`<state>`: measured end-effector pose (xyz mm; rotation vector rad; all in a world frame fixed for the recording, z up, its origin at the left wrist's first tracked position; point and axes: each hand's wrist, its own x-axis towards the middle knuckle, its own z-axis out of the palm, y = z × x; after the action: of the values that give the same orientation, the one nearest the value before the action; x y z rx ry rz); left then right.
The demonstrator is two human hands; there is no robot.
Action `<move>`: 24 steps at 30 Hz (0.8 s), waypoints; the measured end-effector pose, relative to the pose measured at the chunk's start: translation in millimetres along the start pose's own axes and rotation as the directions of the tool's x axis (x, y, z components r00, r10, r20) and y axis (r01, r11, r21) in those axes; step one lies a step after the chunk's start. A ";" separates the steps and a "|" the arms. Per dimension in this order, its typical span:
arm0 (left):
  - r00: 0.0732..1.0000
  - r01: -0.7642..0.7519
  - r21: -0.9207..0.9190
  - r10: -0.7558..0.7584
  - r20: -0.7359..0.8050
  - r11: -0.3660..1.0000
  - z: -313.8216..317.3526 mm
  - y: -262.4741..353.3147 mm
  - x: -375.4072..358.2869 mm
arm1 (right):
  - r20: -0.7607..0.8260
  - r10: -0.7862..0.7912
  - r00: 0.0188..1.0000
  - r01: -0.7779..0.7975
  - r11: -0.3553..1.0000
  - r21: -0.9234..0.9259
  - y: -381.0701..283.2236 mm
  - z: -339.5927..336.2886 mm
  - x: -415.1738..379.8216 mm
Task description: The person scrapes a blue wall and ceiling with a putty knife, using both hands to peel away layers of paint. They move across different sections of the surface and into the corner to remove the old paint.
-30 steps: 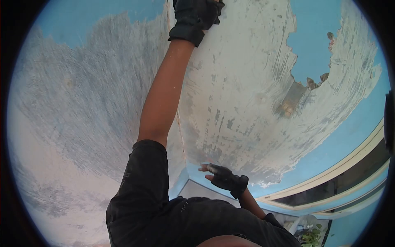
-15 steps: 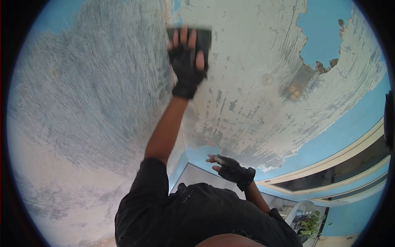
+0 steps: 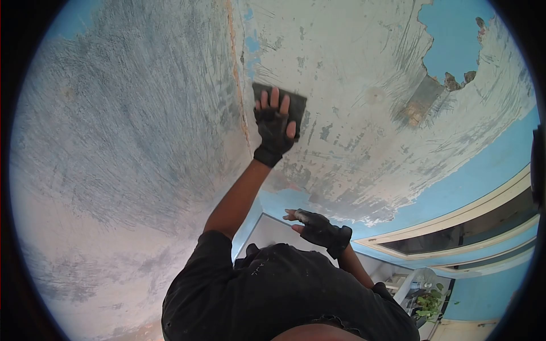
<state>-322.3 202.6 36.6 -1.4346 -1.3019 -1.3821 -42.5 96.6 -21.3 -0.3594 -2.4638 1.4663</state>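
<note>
My left hand (image 3: 274, 128), in a black fingerless glove, lies with its fingers spread over a black sheet of sandpaper (image 3: 297, 104). It presses the sheet against the pale, scuffed wall (image 3: 352, 74), just right of a cracked corner line (image 3: 234, 62). The thumb rests near the sheet's right edge. Nearer my chest, my right hand (image 3: 319, 230) hangs free in a matching glove. Its fingers are slightly bent and apart, with nothing in them.
Left of the corner stretches a grey-blue scratched wall (image 3: 131, 113). A ragged-edged blue patch (image 3: 452, 42) shows at the upper right, with a brownish-grey area (image 3: 420, 102) below it. A cream-framed window (image 3: 463, 234) and a green plant (image 3: 429, 304) are at the lower right.
My left hand and the sandpaper have moved down in the view and a little to the right, uncovering more of the corner crack. The right hand has barely moved.
</note>
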 end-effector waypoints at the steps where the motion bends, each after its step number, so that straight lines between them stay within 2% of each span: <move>1: 0.999 0.012 -0.017 -0.013 -0.036 1.000 -0.5 1.0 16.2 | -0.015 -0.007 1.000 0.007 1.000 -0.007 1.3 -0.8 -0.5; 3: 0.990 -0.042 -0.048 0.035 -0.140 0.998 -13.6 4.5 95.9 | -0.021 -0.003 1.000 0.003 1.000 -0.009 -1.7 -4.5 1.2; 5: 0.969 -0.093 -0.041 0.081 -0.234 0.995 -17.6 0.2 159.3 | -0.015 0.064 0.998 -0.064 0.998 0.001 -13.7 -9.6 7.9; 7: 0.976 -0.126 -0.059 0.113 -0.183 0.990 -30.3 5.1 183.5 | -0.015 0.071 0.997 -0.071 0.998 0.001 -13.3 -11.1 11.9; 9: 0.998 0.031 -0.046 -0.034 -0.059 0.998 -33.5 15.5 181.6 | -0.049 -0.045 0.998 0.045 0.999 0.000 -6.7 -12.0 12.9; 10: 0.983 -0.121 -0.023 0.117 -0.143 0.992 -24.3 6.9 160.6 | -0.051 -0.048 0.998 0.047 0.999 -0.022 -7.0 -12.3 13.3; 11: 0.983 -0.068 -0.033 0.061 -0.175 0.997 -15.9 7.9 129.2 | -0.052 -0.046 0.998 0.045 0.999 -0.020 -1.7 -11.0 12.7; 14: 0.993 0.118 -0.023 -0.118 0.021 0.993 7.6 15.4 -17.2 | -0.080 -0.107 0.991 0.106 0.994 -0.012 10.3 -6.0 3.8; 16: 0.975 0.174 -0.008 -0.171 0.144 0.985 22.1 12.2 -129.5 | -0.039 -0.011 0.999 0.011 1.000 -0.022 4.9 -8.0 1.1; 18: 0.974 0.196 -0.027 -0.192 0.121 0.980 24.9 10.9 -138.7 | -0.040 0.010 0.999 -0.012 0.998 -0.054 6.7 -10.8 1.1; 20: 0.969 0.243 -0.053 -0.240 0.067 0.968 20.5 14.6 -104.8 | -0.030 0.045 0.999 -0.047 0.995 -0.082 7.0 -12.4 -0.1; 21: 0.973 0.231 -0.096 -0.229 0.030 0.968 12.4 12.9 -62.3 | -0.057 0.007 0.998 -0.011 0.998 -0.060 7.0 -13.6 1.0; 24: 0.983 0.091 -0.162 -0.114 -0.144 0.983 -8.9 3.0 55.5 | -0.095 -0.036 0.995 0.032 0.999 -0.041 7.9 -14.4 8.0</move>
<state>-326.7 202.7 92.7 -1.3477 -1.2071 -1.6593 -44.5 114.8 -21.0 -0.3842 -2.4135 1.3566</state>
